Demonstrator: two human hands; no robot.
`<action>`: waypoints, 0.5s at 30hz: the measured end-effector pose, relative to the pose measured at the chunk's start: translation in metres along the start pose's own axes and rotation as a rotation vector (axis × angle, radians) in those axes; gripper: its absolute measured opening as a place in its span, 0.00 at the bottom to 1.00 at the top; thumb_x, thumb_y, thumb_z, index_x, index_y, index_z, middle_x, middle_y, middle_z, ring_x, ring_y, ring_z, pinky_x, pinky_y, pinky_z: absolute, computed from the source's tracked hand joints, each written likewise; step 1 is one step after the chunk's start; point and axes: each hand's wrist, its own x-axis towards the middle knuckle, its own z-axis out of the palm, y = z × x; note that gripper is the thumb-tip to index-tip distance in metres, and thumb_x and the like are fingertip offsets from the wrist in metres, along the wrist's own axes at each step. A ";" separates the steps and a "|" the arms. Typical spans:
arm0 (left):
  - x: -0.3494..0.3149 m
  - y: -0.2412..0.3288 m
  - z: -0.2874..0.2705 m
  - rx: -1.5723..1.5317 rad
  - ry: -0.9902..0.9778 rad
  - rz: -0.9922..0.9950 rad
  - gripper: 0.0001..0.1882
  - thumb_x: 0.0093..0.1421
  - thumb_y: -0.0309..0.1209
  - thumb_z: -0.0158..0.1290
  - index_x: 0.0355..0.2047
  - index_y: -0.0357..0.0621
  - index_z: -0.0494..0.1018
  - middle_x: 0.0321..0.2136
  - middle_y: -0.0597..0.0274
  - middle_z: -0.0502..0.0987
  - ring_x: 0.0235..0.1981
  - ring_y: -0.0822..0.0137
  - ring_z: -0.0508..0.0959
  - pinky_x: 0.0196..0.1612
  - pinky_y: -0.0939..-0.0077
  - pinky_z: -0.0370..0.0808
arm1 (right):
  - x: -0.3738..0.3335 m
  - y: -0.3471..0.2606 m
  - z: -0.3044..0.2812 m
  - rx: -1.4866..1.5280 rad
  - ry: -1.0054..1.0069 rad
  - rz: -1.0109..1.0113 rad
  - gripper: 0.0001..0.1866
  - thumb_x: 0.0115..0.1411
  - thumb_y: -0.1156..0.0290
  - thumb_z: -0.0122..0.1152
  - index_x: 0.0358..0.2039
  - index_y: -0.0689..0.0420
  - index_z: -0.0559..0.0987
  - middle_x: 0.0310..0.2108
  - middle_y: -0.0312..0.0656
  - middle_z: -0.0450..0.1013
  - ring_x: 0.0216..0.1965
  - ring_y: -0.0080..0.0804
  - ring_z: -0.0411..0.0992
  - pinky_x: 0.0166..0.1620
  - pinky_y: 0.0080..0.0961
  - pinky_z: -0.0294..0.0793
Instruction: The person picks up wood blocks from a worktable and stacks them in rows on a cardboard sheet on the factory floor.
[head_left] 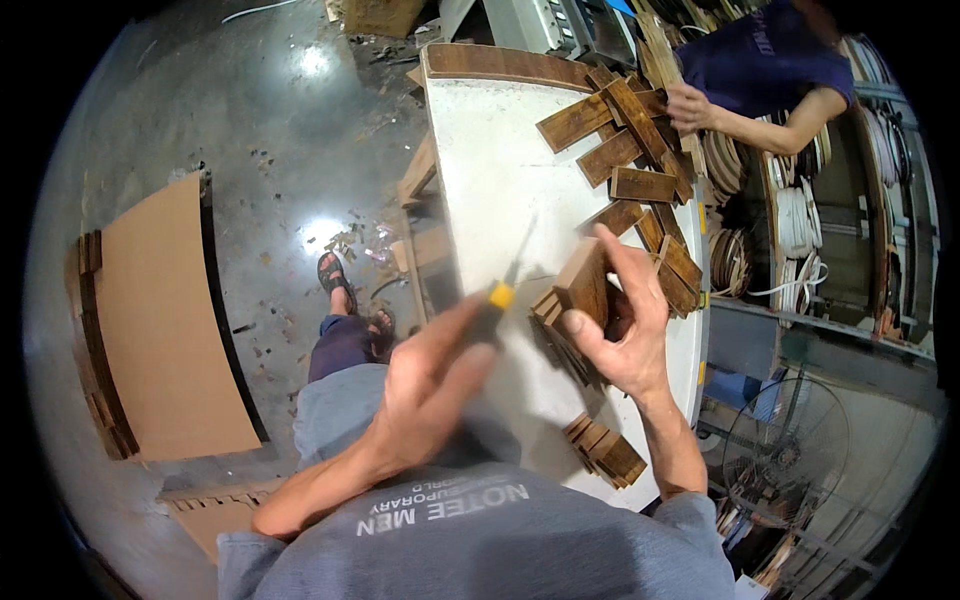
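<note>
My left hand (430, 375) is closed round a hand tool (500, 295) with a dark and yellow handle and a thin metal blade. The blade is blurred by motion and points away from me over the white table (490, 180). In my right hand (632, 330), between thumb and fingers, is a short brown wooden board (582, 275), tilted on its edge. The tool's tip is apart from this board. Just below it, a row of wooden pieces (560, 335) stands close together on the table. Closer to me lies another small stack of wooden pieces (605, 450).
Dark-stained wooden boards (640, 130) lie in a loose pile at the table's far right. A co-worker (765, 75) in a dark blue shirt holds a wooden strip there. Right of the table stands a fan (785, 455). A brown panel (165, 330) lies on the left.
</note>
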 end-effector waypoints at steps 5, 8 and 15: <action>-0.009 0.011 0.010 0.076 -0.070 0.048 0.29 0.69 0.34 0.48 0.66 0.29 0.62 0.40 0.53 0.76 0.40 0.66 0.75 0.48 0.72 0.72 | 0.007 0.006 0.000 -0.270 0.091 -0.204 0.42 0.43 0.67 0.71 0.61 0.64 0.71 0.48 0.54 0.71 0.47 0.46 0.72 0.50 0.38 0.74; -0.010 0.009 0.013 0.089 -0.057 0.053 0.29 0.69 0.33 0.49 0.66 0.29 0.62 0.40 0.53 0.76 0.40 0.67 0.75 0.47 0.72 0.72 | 0.010 0.007 -0.001 -0.322 0.118 -0.240 0.41 0.41 0.67 0.72 0.59 0.65 0.72 0.48 0.55 0.71 0.48 0.48 0.72 0.50 0.39 0.74; -0.009 0.010 0.011 0.174 -0.022 0.040 0.27 0.66 0.29 0.51 0.63 0.28 0.64 0.39 0.45 0.75 0.38 0.57 0.77 0.43 0.67 0.74 | 0.012 0.003 0.002 -0.299 0.133 -0.248 0.41 0.41 0.69 0.72 0.58 0.66 0.71 0.48 0.56 0.71 0.49 0.49 0.71 0.50 0.41 0.74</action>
